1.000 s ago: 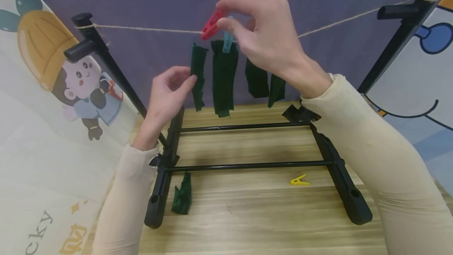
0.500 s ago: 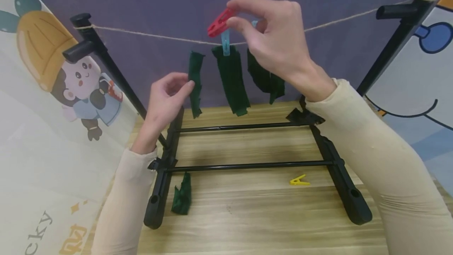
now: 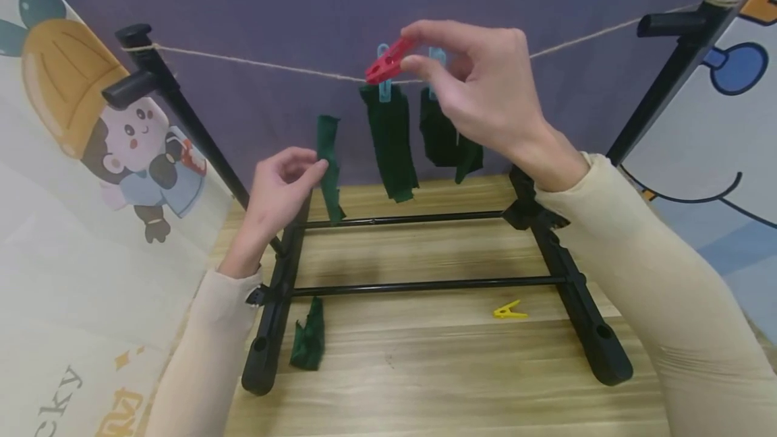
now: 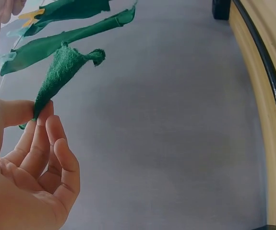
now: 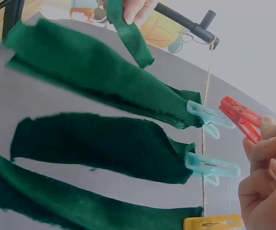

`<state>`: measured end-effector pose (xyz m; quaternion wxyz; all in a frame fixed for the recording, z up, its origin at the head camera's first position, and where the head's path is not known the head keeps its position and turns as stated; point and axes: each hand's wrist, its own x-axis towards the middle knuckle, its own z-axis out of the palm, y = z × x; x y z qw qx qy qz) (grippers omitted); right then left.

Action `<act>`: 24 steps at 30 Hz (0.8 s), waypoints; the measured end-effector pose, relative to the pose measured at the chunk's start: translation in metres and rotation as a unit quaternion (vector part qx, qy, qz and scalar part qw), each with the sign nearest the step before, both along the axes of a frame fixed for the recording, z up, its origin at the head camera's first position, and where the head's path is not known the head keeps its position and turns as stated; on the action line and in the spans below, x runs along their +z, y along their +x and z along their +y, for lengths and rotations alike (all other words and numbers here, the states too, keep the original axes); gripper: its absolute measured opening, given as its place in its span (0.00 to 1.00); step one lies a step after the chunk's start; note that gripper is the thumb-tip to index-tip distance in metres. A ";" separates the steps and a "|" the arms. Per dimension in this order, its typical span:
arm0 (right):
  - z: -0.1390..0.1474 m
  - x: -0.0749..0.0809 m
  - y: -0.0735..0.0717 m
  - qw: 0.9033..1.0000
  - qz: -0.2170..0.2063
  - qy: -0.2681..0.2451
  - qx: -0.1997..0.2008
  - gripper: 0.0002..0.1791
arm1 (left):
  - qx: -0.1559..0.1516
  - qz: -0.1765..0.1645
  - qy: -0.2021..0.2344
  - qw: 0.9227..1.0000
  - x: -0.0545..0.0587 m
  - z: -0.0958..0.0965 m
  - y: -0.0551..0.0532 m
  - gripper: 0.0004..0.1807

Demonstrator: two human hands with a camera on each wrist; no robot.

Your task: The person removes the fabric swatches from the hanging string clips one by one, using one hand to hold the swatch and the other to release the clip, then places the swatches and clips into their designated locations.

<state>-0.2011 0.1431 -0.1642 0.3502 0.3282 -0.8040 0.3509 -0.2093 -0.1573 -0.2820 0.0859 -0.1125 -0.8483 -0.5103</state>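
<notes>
My left hand (image 3: 282, 184) pinches a strip of green cloth (image 3: 328, 147) between thumb and fingers, left of the hanging pieces and below the string (image 3: 255, 63). In the left wrist view the strip's free end (image 4: 63, 69) twists away from the fingertips. My right hand (image 3: 485, 79) pinches a red clothespin (image 3: 386, 63) by its handle end, its nose close to the string. A blue clothespin (image 5: 207, 114) fastens one green cloth (image 5: 99, 72) to the string. Another blue clothespin (image 5: 210, 165) and a yellow clothespin (image 5: 212, 222) hold two more pieces.
A black frame (image 3: 431, 284) with two crossbars stands on the wooden table (image 3: 449, 369); its uprights carry the string. A folded green cloth (image 3: 308, 339) lies by the left foot, and a loose yellow clothespin (image 3: 510, 311) lies at the right.
Both hands have come lower, the left with its cloth strip and the right with the red clothespin, which also shifted right. The string first sagged down at the middle, and the hanging cloths swung.
</notes>
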 end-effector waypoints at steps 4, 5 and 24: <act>0.004 -0.007 0.001 1.000 -0.003 0.006 0.015 0.17 | -0.001 -0.008 -0.002 1.000 -0.004 -0.004 0.000 0.21; 0.005 -0.008 0.001 1.000 -0.004 0.008 0.019 0.17 | -0.001 -0.010 -0.002 1.000 -0.005 -0.004 0.001 0.21; 0.022 -0.038 0.025 0.997 -0.020 0.046 0.054 0.20 | -0.014 -0.033 -0.052 0.998 -0.038 -0.016 0.013 0.18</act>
